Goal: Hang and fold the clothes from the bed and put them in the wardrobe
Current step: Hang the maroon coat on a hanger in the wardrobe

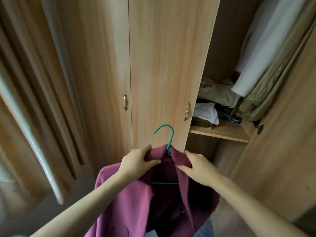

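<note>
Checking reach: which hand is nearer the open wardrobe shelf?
Right. The right hand grips the coat collar just below-left of the shelf; the left hand is farther left.

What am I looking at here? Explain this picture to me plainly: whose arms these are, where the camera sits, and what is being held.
There is no machine here. The single picture comes from a camera worn on a person's head, looking forward and down, so the two bare arms reaching in from the bottom are that person's own.

The left hand and the right hand each grip the collar area of a purple coat, which sits on a teal hanger whose hook sticks up between the hands.

Ahead stands a wooden wardrobe. Its right side is open, showing a shelf with piled clothes and hanging clothes above. The coat is not yet hung inside.
</note>
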Demonstrator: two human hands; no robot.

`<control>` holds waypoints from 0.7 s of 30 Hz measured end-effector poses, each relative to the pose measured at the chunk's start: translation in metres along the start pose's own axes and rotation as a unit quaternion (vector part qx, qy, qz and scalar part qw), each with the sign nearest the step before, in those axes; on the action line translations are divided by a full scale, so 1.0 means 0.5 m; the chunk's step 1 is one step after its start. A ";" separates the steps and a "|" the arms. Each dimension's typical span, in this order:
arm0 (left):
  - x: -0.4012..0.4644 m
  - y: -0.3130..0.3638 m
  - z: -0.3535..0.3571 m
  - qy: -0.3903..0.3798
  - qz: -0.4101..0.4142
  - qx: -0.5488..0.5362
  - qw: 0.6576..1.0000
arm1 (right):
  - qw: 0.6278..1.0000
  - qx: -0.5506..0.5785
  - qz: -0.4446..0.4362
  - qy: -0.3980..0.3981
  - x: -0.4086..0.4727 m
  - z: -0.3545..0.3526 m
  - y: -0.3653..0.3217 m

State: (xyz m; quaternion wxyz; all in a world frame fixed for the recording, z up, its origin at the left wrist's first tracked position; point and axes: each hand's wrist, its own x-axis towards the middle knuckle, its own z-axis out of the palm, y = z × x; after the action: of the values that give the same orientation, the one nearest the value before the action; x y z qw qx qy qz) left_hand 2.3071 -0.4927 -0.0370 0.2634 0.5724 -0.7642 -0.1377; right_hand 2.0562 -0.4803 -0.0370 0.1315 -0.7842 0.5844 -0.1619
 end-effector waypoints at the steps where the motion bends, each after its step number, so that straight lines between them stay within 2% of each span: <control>1: 0.026 0.009 0.006 -0.003 0.013 0.000 1.000 | 1.000 -0.029 0.002 0.009 0.006 -0.010 0.012; 3: 0.079 0.031 0.021 -0.005 0.043 0.023 0.999 | 0.995 -0.103 0.003 0.017 0.023 -0.033 0.037; 6: 0.156 0.076 0.059 0.002 0.118 0.127 0.985 | 0.987 -0.156 0.031 0.028 0.048 -0.056 0.093; 11: 0.293 0.163 0.134 -0.021 0.190 0.174 0.966 | 0.987 -0.054 0.122 0.089 0.075 -0.088 0.221; 14: 0.374 0.181 0.174 -0.061 0.231 0.163 0.957 | 0.983 -0.029 0.129 0.128 0.102 -0.113 0.291; 18: 0.479 0.174 0.215 -0.137 0.279 0.097 0.946 | 0.980 -0.032 0.119 0.157 0.136 -0.138 0.376; 21: 0.552 0.175 0.234 -0.114 0.289 0.175 0.934 | 0.978 -0.057 0.128 0.154 0.150 -0.144 0.417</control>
State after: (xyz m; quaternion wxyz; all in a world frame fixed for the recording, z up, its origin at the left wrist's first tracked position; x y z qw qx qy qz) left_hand 2.1145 -0.7378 -0.0212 0.0989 0.3446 -0.9334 0.0161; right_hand 1.8647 -0.6124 -0.0462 0.0149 -0.6746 0.7015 -0.2294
